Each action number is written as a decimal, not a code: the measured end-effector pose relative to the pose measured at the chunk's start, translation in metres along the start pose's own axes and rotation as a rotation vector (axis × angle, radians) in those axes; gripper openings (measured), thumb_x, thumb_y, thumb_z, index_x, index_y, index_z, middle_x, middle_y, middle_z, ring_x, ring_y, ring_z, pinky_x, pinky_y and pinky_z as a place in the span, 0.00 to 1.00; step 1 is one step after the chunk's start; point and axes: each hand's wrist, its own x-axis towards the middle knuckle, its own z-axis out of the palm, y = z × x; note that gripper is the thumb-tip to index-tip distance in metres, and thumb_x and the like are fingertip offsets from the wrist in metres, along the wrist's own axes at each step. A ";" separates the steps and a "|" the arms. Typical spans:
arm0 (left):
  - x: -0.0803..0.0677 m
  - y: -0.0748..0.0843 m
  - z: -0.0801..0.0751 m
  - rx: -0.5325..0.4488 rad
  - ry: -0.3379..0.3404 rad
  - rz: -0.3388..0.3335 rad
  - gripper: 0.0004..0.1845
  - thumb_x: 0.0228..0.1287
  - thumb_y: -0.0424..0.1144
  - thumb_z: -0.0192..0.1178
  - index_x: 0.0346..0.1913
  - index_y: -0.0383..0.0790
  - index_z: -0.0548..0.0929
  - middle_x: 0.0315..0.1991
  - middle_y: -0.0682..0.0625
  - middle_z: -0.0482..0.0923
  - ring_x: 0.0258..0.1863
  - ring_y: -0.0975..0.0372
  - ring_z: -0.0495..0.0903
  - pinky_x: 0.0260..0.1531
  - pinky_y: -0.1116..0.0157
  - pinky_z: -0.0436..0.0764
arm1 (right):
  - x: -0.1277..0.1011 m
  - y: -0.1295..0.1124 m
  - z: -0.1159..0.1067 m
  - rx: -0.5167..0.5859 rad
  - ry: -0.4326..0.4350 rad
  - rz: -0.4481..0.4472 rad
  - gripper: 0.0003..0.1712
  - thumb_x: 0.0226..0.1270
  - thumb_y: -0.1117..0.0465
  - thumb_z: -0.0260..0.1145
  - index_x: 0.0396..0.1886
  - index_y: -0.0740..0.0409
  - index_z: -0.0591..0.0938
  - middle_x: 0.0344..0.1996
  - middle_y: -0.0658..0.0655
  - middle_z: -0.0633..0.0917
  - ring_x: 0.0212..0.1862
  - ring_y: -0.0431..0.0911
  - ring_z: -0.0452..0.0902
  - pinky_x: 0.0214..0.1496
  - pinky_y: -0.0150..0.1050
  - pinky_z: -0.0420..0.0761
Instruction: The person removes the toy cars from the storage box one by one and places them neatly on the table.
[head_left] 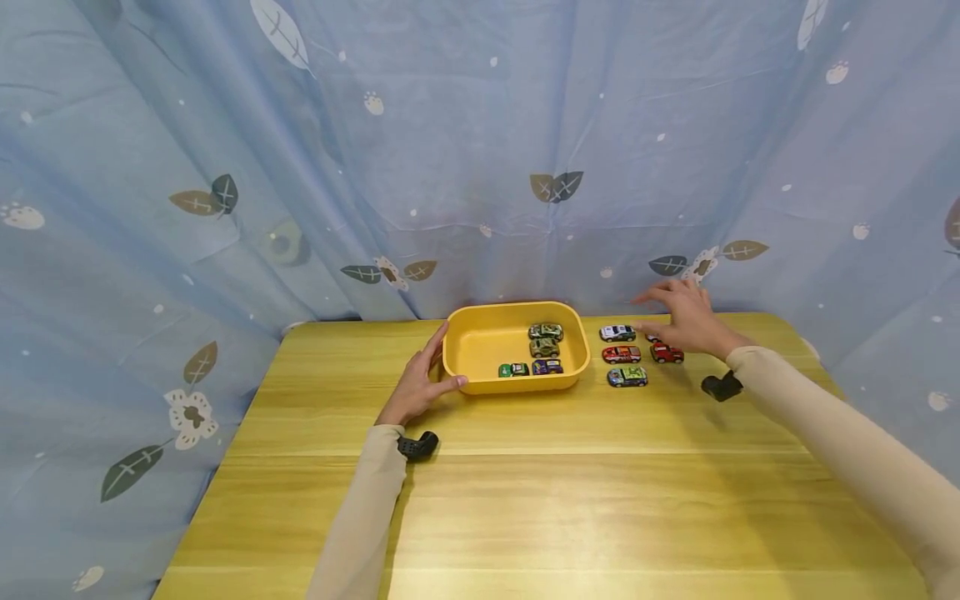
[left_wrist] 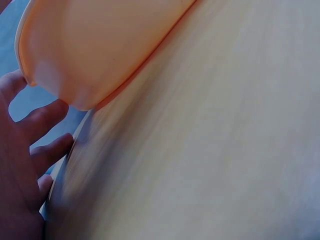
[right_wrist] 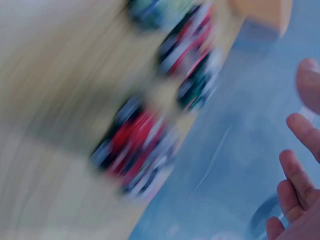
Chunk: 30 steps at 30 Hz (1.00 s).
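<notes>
My left hand (head_left: 416,385) rests against the left end of a yellow plastic bin (head_left: 468,386). Its thumb is at the front corner, and spread fingers (left_wrist: 45,120) touch the end wall. Inside the bin stand two camouflage toy cars (head_left: 545,332), a green one (head_left: 513,369) and a purple one (head_left: 547,367). My right hand (head_left: 693,321), fingers apart and holding nothing, hovers over toy cars right of the bin. Near it are a white car (head_left: 617,333), a red one (head_left: 621,355), a green-blue one (head_left: 627,377) and another red one (head_left: 667,353). A further car is partly hidden behind this hand.
The wooden table (head_left: 525,500) reaches back to a blue leaf-print curtain (head_left: 480,150) close behind the bin. Black wrist devices sit at the left cuff (head_left: 418,447) and right cuff (head_left: 722,386).
</notes>
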 end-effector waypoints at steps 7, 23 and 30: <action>0.001 -0.013 0.002 0.017 0.002 -0.011 0.55 0.65 0.42 0.74 0.87 0.44 0.51 0.86 0.40 0.53 0.81 0.43 0.63 0.84 0.42 0.54 | 0.041 -0.050 0.024 0.058 -0.057 -0.044 0.32 0.64 0.39 0.76 0.62 0.51 0.87 0.78 0.65 0.67 0.76 0.66 0.54 0.63 0.65 0.60; 0.007 -0.045 0.009 0.050 0.026 -0.028 0.59 0.61 0.60 0.75 0.88 0.60 0.50 0.86 0.50 0.55 0.81 0.49 0.65 0.86 0.42 0.40 | 0.081 -0.116 0.076 0.071 -0.247 -0.234 0.21 0.52 0.40 0.84 0.41 0.44 0.94 0.87 0.64 0.47 0.87 0.65 0.32 0.77 0.77 0.46; 0.007 -0.044 0.008 0.048 0.026 -0.013 0.58 0.62 0.59 0.75 0.88 0.59 0.50 0.86 0.50 0.54 0.81 0.49 0.65 0.86 0.40 0.40 | 0.091 -0.138 0.089 -0.024 -0.376 -0.277 0.14 0.55 0.43 0.83 0.39 0.39 0.95 0.86 0.68 0.49 0.86 0.68 0.32 0.80 0.78 0.46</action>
